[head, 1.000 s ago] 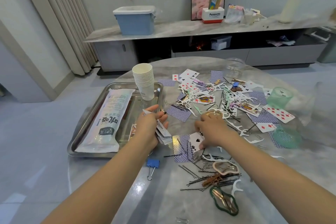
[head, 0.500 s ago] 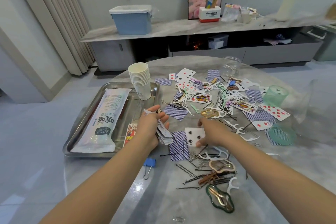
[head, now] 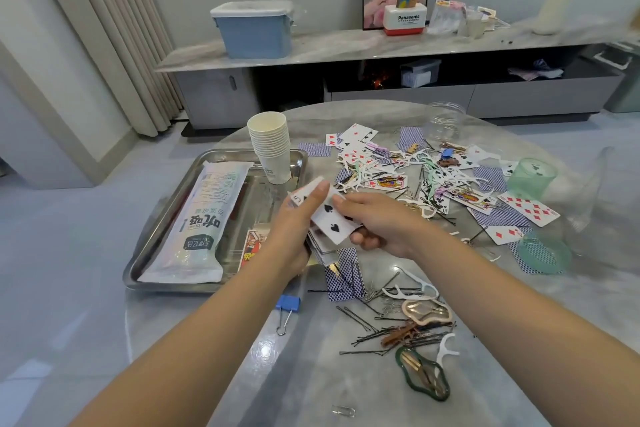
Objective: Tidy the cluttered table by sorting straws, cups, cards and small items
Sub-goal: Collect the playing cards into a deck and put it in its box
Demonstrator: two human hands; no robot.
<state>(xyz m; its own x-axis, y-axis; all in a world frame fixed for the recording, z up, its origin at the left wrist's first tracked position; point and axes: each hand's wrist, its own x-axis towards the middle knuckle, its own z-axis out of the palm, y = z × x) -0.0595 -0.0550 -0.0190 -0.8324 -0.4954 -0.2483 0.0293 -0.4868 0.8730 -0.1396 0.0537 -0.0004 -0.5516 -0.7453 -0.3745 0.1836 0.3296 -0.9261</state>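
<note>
Pinching a spade card (head: 331, 222) between thumb and fingers, the right hand (head: 380, 222) holds it face up over the table's (head: 242, 374) left side, long axis slanting from upper left to lower right. The left hand (head: 300, 222) grips a stack of cards (head: 320, 243) beneath it, beside the tray (head: 162, 218).

On the table (head: 242, 374), the tray (head: 166, 218) lies to my left, holding the straw pack (head: 204, 218) and cup stack (head: 270, 146); scattered cards (head: 526, 210) lie right.

"Panasonic" is printed on the white-and-red box (head: 404, 20) on the sideboard. Spade pips are shown on the held playing card (head: 332, 222); large Chinese characters are printed on the straw packet (head: 201, 218).
</note>
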